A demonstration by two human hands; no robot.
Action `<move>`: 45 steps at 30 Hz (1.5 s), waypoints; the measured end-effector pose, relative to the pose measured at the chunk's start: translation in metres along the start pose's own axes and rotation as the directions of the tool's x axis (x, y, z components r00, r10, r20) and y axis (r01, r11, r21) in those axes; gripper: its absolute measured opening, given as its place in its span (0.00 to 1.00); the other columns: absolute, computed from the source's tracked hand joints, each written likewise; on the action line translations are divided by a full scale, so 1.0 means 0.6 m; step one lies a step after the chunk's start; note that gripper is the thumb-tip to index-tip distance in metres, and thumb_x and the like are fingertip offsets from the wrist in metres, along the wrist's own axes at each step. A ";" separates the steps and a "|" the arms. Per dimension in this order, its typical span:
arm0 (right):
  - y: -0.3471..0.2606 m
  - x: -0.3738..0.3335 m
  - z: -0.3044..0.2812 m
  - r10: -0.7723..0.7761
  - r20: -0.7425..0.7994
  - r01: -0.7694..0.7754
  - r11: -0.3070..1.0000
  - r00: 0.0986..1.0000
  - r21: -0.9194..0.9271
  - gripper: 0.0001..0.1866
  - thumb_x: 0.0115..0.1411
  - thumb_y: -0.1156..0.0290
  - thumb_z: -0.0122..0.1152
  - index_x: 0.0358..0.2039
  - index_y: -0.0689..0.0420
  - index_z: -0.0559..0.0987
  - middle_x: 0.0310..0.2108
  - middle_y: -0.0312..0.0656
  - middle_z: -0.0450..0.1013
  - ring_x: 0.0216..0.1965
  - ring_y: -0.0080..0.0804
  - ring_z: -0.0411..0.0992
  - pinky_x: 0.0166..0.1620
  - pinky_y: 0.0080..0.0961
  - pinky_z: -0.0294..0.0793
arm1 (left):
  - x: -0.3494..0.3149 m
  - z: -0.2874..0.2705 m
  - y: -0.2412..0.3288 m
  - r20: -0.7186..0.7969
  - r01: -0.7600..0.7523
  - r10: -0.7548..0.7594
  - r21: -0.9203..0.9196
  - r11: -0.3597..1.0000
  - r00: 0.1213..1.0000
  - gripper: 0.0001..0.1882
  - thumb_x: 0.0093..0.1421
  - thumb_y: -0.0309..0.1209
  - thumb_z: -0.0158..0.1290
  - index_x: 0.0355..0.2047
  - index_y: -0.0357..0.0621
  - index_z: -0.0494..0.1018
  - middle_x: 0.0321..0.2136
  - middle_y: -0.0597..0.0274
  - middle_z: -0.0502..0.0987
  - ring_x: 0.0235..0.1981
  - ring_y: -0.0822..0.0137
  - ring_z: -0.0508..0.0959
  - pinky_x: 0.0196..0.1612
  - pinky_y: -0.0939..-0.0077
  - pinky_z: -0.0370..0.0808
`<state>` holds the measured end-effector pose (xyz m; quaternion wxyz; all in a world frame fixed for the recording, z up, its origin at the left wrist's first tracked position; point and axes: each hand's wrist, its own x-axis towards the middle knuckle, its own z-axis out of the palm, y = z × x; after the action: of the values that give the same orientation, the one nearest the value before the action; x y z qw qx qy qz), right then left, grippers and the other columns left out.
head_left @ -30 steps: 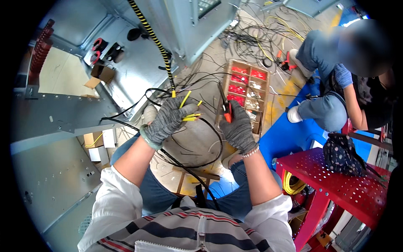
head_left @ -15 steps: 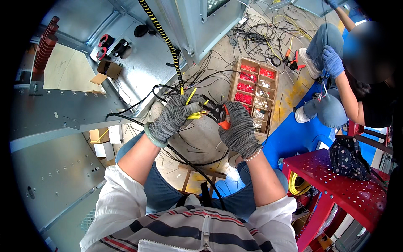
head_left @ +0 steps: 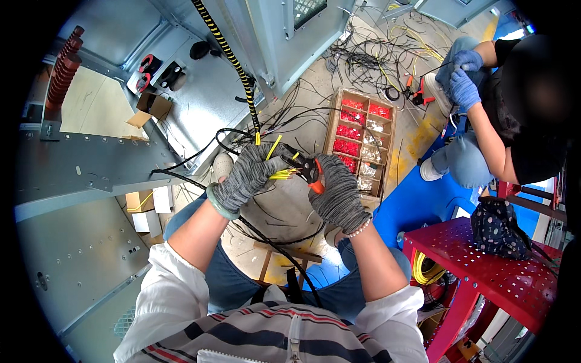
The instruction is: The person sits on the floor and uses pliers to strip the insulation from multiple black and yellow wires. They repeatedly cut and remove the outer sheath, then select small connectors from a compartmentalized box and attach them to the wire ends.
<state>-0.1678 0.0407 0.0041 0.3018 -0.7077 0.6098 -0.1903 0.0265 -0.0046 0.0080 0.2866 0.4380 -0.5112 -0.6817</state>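
Observation:
In a grey knit glove, my left hand (head_left: 251, 175) is closed round a bundle of yellow wires (head_left: 282, 175), whose cut ends stick out toward the right. One yellow wire stands up apart from the bundle. My right hand (head_left: 340, 192), gloved alike, grips wire strippers (head_left: 310, 169) with orange handles and black jaws. Those jaws are at a yellow wire beside my left fingers; whether they are fully closed on it is hard to tell. Above my left hand, the yellow wires come out of a black-and-yellow sleeved cable (head_left: 233, 60) hanging from the top.
A wooden compartment box (head_left: 330, 145) of red and clear small parts lies beyond my right hand. Grey metal cabinet panels (head_left: 78, 163) stand left. Loose black wires (head_left: 369, 54) litter the floor. A blue-gloved co-worker (head_left: 466, 91) crouches at right, near a red perforated bench (head_left: 448, 242).
The strippers and my right hand have shifted slightly left, and the strippers' angle has changed a little. The co-worker's two hands have come together. My left hand still holds the wire bundle.

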 end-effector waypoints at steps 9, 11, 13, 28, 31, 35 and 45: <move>0.005 -0.008 0.009 -0.045 -0.100 0.047 0.999 0.994 0.023 0.22 0.40 0.70 0.60 0.38 0.62 0.70 0.31 0.52 0.70 0.34 0.46 0.69 0.38 0.36 0.69 | -0.002 -0.010 -0.001 0.083 -0.217 0.203 0.477 0.851 0.976 0.09 0.53 0.29 0.50 0.33 0.37 0.72 0.26 0.62 0.75 0.28 0.73 0.72 0.32 0.79 0.68; -0.002 -0.008 0.002 0.018 -0.044 -0.014 0.997 0.999 0.080 0.21 0.40 0.69 0.60 0.37 0.62 0.71 0.29 0.52 0.70 0.32 0.47 0.70 0.35 0.36 0.70 | -0.006 -0.010 0.005 0.070 -0.189 0.177 0.458 0.869 0.982 0.09 0.52 0.28 0.50 0.33 0.38 0.72 0.26 0.63 0.74 0.28 0.73 0.72 0.31 0.79 0.68; -0.011 -0.006 0.001 0.065 0.025 -0.068 0.989 0.998 0.128 0.19 0.41 0.68 0.60 0.35 0.62 0.71 0.27 0.51 0.70 0.30 0.48 0.69 0.33 0.35 0.70 | -0.008 -0.002 0.020 0.011 -0.055 0.054 0.226 0.973 0.998 0.08 0.52 0.28 0.50 0.32 0.38 0.72 0.26 0.64 0.74 0.29 0.73 0.72 0.32 0.79 0.68; -0.013 0.002 0.028 0.002 -0.284 0.032 0.993 0.959 0.113 0.24 0.40 0.69 0.62 0.38 0.64 0.69 0.30 0.52 0.68 0.32 0.47 0.69 0.37 0.34 0.69 | -0.001 0.013 0.008 -0.184 -0.055 0.054 -0.003 0.998 0.982 0.08 0.51 0.29 0.54 0.29 0.36 0.71 0.22 0.64 0.73 0.23 0.74 0.71 0.28 0.82 0.68; 0.003 0.004 0.019 0.092 -0.256 -0.030 0.971 0.962 0.237 0.20 0.44 0.72 0.61 0.38 0.63 0.69 0.33 0.48 0.70 0.35 0.39 0.70 0.38 0.30 0.70 | 0.003 0.012 -0.008 -0.183 -0.057 0.050 -0.032 0.998 0.982 0.09 0.51 0.28 0.54 0.31 0.37 0.70 0.21 0.64 0.71 0.22 0.71 0.70 0.27 0.79 0.68; -0.008 0.006 0.012 0.203 -0.098 -0.040 0.587 0.974 0.809 0.14 0.50 0.80 0.53 0.40 0.62 0.68 0.37 0.41 0.70 0.37 0.25 0.69 0.41 0.22 0.69 | 0.007 0.007 -0.026 -0.044 -0.231 0.252 0.274 0.934 0.967 0.10 0.53 0.28 0.50 0.35 0.37 0.69 0.23 0.58 0.72 0.25 0.67 0.72 0.30 0.75 0.68; -0.022 0.009 -0.008 0.057 -0.121 0.070 0.555 0.991 0.829 0.18 0.46 0.79 0.58 0.40 0.60 0.68 0.36 0.39 0.69 0.36 0.25 0.68 0.41 0.22 0.68 | -0.006 0.018 0.006 0.075 0.161 -0.152 -0.126 0.979 0.985 0.16 0.57 0.36 0.44 0.40 0.38 0.69 0.23 0.60 0.73 0.17 0.75 0.70 0.21 0.83 0.66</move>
<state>-0.1597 0.0355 0.0157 0.5576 -0.4694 0.4639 -0.5035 0.0184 0.0021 0.0137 0.2434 0.4348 -0.4382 -0.7481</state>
